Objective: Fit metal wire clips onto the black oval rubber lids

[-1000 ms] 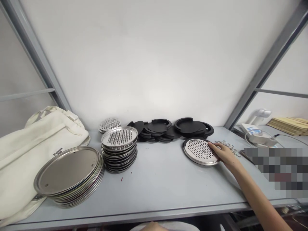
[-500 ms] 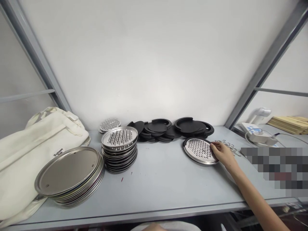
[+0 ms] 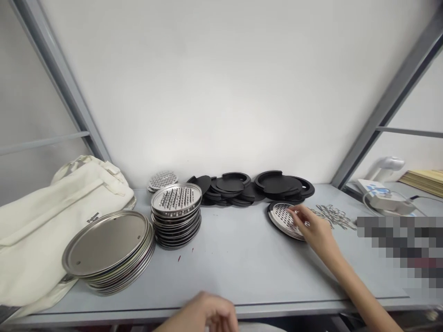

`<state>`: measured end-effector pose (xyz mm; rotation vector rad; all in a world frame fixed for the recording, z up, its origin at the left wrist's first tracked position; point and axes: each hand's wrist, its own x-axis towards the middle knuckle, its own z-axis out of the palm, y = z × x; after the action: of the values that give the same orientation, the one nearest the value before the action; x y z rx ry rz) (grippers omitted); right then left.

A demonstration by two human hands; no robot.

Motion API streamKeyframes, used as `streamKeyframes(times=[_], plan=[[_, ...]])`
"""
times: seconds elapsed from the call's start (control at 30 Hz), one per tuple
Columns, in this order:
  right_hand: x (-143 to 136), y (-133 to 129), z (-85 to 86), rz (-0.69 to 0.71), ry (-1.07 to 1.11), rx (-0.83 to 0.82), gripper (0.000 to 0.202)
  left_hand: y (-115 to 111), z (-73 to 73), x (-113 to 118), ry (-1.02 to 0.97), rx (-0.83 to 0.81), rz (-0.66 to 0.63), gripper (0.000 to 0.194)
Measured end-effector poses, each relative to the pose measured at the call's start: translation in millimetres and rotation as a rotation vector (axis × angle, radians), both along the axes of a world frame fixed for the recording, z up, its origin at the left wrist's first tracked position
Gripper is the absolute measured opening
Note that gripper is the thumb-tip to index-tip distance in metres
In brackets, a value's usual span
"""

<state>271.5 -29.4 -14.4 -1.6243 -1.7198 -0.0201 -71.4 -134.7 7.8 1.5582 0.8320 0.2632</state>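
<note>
My right hand (image 3: 313,226) hovers over a round perforated metal grater disc (image 3: 284,217), thumb and forefinger drawn together; whether anything is between them is too small to tell. The disc lies in a black ring at the right of the table. At the bottom centre my left hand (image 3: 211,313) is raised near the table's front edge, fingers curled; their tips are partly hidden. Nearer the left stand a stack of grater discs (image 3: 177,199) and a stack of larger metal plates (image 3: 107,242). Black round holders (image 3: 230,184) are piled at the back.
A cream cloth bag (image 3: 79,203) lies along the left side. Small metal clips (image 3: 332,216) are heaped right of my right hand. A white box with a cable (image 3: 384,196) and wooden boards (image 3: 424,180) sit at the far right. Another perforated disc (image 3: 162,180) is behind the stack.
My right hand has moved left from the disc's right rim to over its face. My left hand has come up into view at the bottom. The view has shifted slightly.
</note>
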Motion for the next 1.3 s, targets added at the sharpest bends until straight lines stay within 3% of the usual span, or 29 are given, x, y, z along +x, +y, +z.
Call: streamKeyframes(times=[0.07, 0.2, 0.3, 0.4, 0.53, 0.67, 0.8, 0.97, 1.03, 1.3], plan=[[-19, -4, -0.1, 0.088, -0.075, -0.033, 0.018, 2, 12.8, -14, 0.049, 0.07, 0.129, 0.029], [-57, -11, -8.6, 0.329, -0.195, 0.03, 0.026, 1, 35.5, -48, 0.18, 0.465, 0.366, 0.038], [-78, -19, -13.0, 0.481, -0.289, 0.062, 0.033, 0, 43.5, -80, 0.253, 0.768, 0.559, 0.023], [-84, -25, -12.9, 0.529, -0.336, 0.017, 0.029, 0, 48.2, -110, 0.439, 1.046, 0.859, 0.028], [-76, -26, -12.0, 0.494, -0.311, -0.043, 0.024, 1, 55.9, -135, 0.659, 1.091, 1.049, 0.031], [-72, -24, -14.3, 0.5, -0.301, -0.067, 0.023, -2, 57.0, -140, 0.738, 1.071, 1.186, 0.029], [-74, -25, -15.7, 0.53, -0.313, -0.102, 0.022, -7, 49.0, -148, 0.731, 1.094, 1.14, 0.029], [-75, -25, -14.4, 0.536, -0.302, -0.106, 0.022, -7, 35.7, -165, 0.714, 1.202, 0.796, 0.036], [-74, -25, -14.0, 0.537, -0.292, -0.107, 0.021, -5, 32.7, -169, 0.733, 1.22, 0.713, 0.036], [-75, -25, -13.9, 0.54, -0.266, -0.124, 0.02, -4, 35.9, -170, 0.732, 1.312, 0.605, 0.031]])
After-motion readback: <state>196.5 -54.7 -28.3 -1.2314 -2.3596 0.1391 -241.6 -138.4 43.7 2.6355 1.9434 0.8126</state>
